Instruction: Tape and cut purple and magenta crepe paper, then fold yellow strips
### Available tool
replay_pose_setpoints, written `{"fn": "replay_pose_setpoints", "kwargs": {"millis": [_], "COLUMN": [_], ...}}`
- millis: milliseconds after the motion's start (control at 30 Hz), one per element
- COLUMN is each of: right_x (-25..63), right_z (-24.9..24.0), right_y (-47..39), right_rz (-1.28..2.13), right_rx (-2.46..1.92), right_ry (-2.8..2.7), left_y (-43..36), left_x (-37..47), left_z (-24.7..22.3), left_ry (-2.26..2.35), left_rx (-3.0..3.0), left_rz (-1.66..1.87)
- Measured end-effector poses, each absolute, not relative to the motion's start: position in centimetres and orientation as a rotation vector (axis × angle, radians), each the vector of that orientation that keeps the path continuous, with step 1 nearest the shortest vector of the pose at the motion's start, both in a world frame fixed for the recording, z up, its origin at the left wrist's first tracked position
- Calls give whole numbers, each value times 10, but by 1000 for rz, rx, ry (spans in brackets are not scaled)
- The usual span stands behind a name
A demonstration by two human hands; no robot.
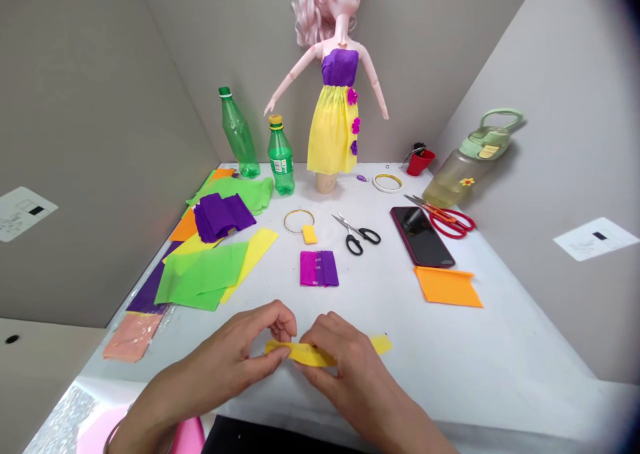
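Note:
A narrow yellow strip stretches between my two hands near the front of the white table. My left hand pinches its left end between thumb and fingers. Farther right, my right hand grips the strip, and its far end sticks out past the knuckles. Just beyond the hands lies a folded magenta and purple piece. Behind that are a small yellow piece, a thin gold ring and black-handled scissors.
At the back stands a doll beside two green bottles. Coloured sheets cover the left side. On the right are a phone, red scissors, an orange sheet, a tape roll and a water bottle.

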State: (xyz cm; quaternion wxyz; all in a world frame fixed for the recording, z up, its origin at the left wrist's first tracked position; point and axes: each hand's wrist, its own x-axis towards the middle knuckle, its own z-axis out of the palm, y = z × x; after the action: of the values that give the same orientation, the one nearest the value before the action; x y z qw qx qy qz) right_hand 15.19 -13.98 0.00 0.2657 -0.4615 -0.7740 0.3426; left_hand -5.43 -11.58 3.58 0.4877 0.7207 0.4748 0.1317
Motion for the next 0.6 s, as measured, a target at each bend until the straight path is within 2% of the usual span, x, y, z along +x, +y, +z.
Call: {"fn": "replay_pose_setpoints", "kwargs": {"millis": [167, 267, 433, 600], "right_x": [161, 166, 165, 164], "right_z": [15, 15, 14, 18], "right_y": [-143, -143, -144, -148], "right_rz": [1552, 1762, 1595, 1412], "right_rx": [-1266, -1203, -1223, -1188], "right_ry": [-1702, -1491, -1588, -1527], "left_y": [-115, -115, -114, -119], "left_x": [-46, -42, -37, -26], "left_z": [31, 30, 35, 21], "left_ry": [1142, 1096, 1040, 962], "left_rx": [1724, 1717, 1648, 1383], "left_rz": [390, 341, 342, 670]}}
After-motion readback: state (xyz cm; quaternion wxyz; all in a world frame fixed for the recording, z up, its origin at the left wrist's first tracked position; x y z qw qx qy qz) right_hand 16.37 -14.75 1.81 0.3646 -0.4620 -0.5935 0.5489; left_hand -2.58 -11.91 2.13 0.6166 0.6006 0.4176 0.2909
